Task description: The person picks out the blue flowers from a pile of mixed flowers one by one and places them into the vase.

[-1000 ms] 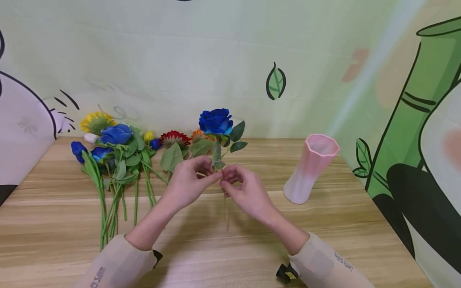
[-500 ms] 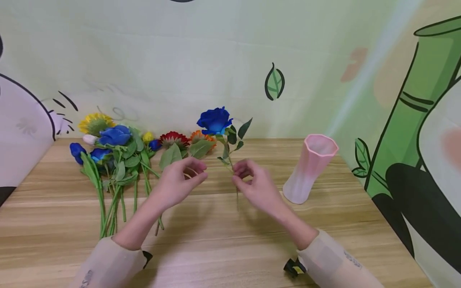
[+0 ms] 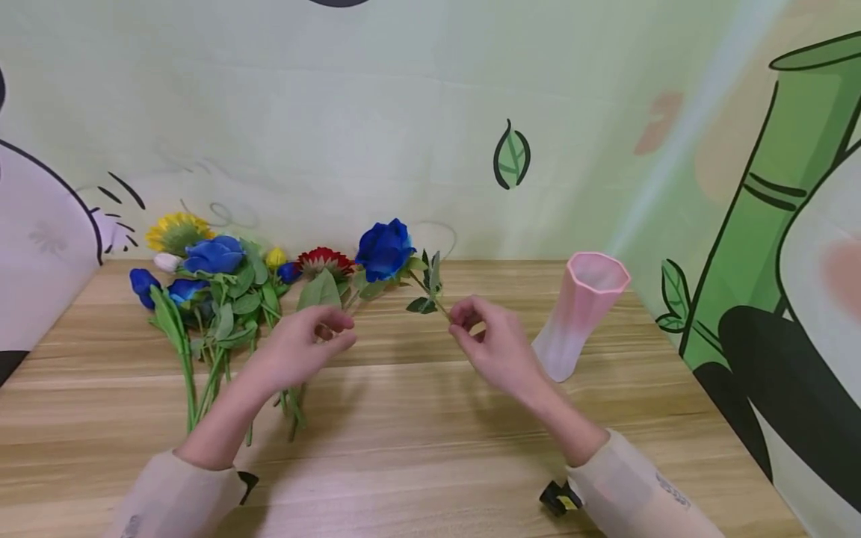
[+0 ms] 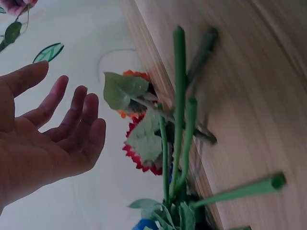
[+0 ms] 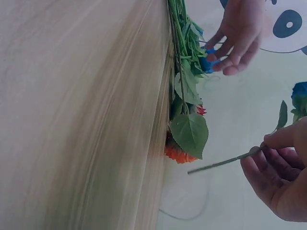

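Observation:
A blue rose with dark green leaves leans to the left in the head view, its thin stem pinched between the thumb and fingers of my right hand. In the right wrist view the bare stem end sticks out past the fingers. My left hand holds nothing; its fingers are loosely bent, apart from the flowers. Below and behind it lie a red flower and an orange flower. A pink and white vase stands just right of my right hand, its base partly covered by it.
Several more flowers lie at the left of the wooden table: a yellow sunflower, a blue rose, a white bud and green stems. A printed cloth hangs right behind the table.
My left hand has let go of the blue rose and drawn away left. My right hand has moved right with the stem, and the bloom has tipped left and lower.

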`<state>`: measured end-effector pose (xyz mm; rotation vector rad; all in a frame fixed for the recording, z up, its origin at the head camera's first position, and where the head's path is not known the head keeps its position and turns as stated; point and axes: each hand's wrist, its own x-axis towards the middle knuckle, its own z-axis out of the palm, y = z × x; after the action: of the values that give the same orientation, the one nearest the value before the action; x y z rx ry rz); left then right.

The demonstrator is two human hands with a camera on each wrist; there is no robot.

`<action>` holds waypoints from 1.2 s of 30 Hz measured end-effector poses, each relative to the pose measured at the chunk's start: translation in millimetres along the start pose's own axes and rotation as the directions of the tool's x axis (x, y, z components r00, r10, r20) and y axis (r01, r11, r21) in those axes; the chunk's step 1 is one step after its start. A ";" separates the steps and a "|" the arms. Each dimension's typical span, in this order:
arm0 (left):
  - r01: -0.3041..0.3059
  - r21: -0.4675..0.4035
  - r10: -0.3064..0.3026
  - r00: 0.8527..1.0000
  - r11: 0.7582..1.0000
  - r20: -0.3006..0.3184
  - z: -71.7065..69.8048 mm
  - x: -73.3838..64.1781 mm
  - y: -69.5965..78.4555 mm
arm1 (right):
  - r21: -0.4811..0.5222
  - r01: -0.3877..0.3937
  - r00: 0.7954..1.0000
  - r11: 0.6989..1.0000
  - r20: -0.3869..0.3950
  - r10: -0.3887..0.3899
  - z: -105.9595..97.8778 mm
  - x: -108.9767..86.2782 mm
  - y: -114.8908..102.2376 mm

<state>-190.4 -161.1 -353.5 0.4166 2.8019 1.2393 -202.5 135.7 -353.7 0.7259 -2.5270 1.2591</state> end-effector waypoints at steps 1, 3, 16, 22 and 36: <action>0.006 0.005 -0.006 1.000 1.000 0.004 -1.3 -0.6 -1.3 | -0.010 0.007 1.000 1.000 -0.002 -0.007 -1.1 -0.3 -0.4; 0.014 0.016 -0.015 1.000 1.000 0.009 -3.9 -2.2 -3.2 | -0.024 0.020 1.000 1.000 -0.006 -0.020 -3.3 -0.7 -1.3; 0.051 0.049 -0.053 0.998 0.997 0.045 -13.0 -5.3 -11.9 | -0.163 0.191 0.975 0.968 -0.079 -0.206 -19.8 2.1 -8.6; 0.049 0.048 -0.051 0.998 0.998 0.048 -13.5 -6.0 -15.3 | -0.244 0.264 0.944 0.933 -0.135 -0.302 -22.9 2.4 -14.6; 0.059 0.059 -0.062 0.997 0.996 0.047 -13.9 -6.0 -20.6 | -0.285 0.344 0.887 0.895 -0.215 -0.409 -31.2 4.8 -26.0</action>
<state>-191.4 -185.8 -359.5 0.3571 2.7925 1.1231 -193.5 145.7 -315.1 0.8723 -2.1297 0.8371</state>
